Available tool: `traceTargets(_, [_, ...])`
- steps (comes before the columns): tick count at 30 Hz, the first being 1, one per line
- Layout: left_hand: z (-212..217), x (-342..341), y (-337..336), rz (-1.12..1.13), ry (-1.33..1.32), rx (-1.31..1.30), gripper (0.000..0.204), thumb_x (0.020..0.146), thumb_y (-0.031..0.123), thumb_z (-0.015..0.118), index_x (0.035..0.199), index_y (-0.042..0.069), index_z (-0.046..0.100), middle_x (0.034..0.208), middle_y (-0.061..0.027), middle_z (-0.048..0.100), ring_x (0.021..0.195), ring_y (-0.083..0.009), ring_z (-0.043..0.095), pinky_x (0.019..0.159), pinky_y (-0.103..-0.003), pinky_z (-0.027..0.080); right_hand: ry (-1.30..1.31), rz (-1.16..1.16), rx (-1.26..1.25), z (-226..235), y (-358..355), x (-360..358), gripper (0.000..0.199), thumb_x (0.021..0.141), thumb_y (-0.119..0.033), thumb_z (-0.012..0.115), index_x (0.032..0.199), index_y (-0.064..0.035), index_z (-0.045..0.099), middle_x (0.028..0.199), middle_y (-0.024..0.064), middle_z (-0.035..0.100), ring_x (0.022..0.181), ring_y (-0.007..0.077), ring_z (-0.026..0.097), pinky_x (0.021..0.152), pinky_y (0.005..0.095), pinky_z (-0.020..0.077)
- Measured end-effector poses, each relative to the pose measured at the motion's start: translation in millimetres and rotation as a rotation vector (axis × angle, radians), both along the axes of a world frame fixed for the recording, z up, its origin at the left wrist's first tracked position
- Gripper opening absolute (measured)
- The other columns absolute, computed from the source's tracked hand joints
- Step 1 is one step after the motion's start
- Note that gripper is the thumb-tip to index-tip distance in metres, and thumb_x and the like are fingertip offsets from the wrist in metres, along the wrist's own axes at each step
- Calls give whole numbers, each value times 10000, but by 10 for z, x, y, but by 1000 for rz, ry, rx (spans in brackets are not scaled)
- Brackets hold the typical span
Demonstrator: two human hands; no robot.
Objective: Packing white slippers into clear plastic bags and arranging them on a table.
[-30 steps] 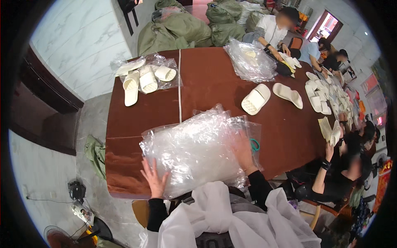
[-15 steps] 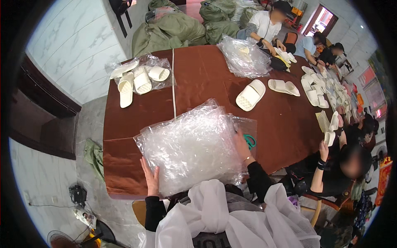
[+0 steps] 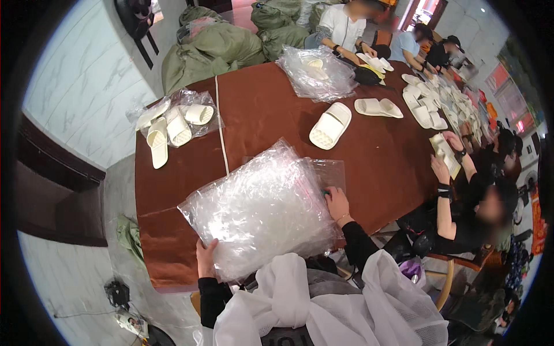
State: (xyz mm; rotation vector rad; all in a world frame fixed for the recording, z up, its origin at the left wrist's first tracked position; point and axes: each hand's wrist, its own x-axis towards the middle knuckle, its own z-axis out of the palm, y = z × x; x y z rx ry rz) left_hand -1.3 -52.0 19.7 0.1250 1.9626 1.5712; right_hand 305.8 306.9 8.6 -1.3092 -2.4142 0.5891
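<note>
Low in the frame's centre, a stack of clear bags (image 3: pixel 262 210) overhangs the brown surface's (image 3: pixel 277 115) near edge. Left hand (image 3: pixel 206 258) grips its lower-left corner, fingers clenched; right hand (image 3: pixel 337 203) presses its right edge, fingers flat. Bare surface lies beyond toward a slipper (image 3: pixel 330 125).

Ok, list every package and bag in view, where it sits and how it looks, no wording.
Stack of clear plastic bags: near table edge, crinkled, held by left hand and right hand.
Clear bag of slippers: far left of the table, cream slippers partly spilling out.
Clear bag bundle: far end of the table, crumpled, pale slippers inside.
Green sacks: on the floor beyond the table, bulky, olive.
</note>
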Motion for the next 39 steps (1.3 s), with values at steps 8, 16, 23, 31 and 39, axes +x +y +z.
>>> traceTargets(8, [73, 72, 269, -77, -44, 71, 475, 822, 64, 684, 1251, -42, 507, 1083, -115, 634, 941, -190, 612, 823, -311, 504, -82, -119, -33, -30, 7, 4, 288, 805, -190, 638, 1081, -113, 609, 998, 131, 608, 1001, 346, 591, 833, 433, 493])
traceTargets(16, [-142, -53, 55, -103, -118, 74, 356, 836, 12, 651, 1178, -14, 555, 1021, -78, 644, 865, -153, 614, 735, -290, 510, -53, -7, -207, 80, 80, 165, 276, 800, -144, 649, 1068, -118, 591, 1012, 130, 603, 1002, 354, 570, 852, 441, 477])
traceTargets(23, [-117, -56, -121, -60, -230, 167, 261, 858, 13, 625, 1118, -9, 605, 977, -60, 658, 826, -148, 633, 722, -277, 505, -63, 106, -132, 121, -9, 207, 224, 789, -95, 643, 996, -71, 562, 995, 141, 598, 1020, 343, 565, 879, 430, 470])
traceTargets(31, [71, -17, 99, -66, -214, 111, 312, 847, -7, 613, 1157, -18, 577, 1036, -81, 647, 881, -168, 629, 752, -291, 508, -154, 88, -206, 54, 57, 341, 246, 772, -116, 639, 994, -65, 546, 982, 139, 593, 1011, 341, 572, 846, 433, 482])
traceTargets(39, [132, -57, 59, -152, -244, -13, 301, 841, -16, 608, 1140, -34, 576, 1019, -83, 643, 872, -187, 622, 760, -317, 501, -277, 137, -227, 207, -146, 388, 255, 784, -175, 638, 994, -55, 556, 1045, 156, 585, 1036, 347, 565, 821, 438, 508])
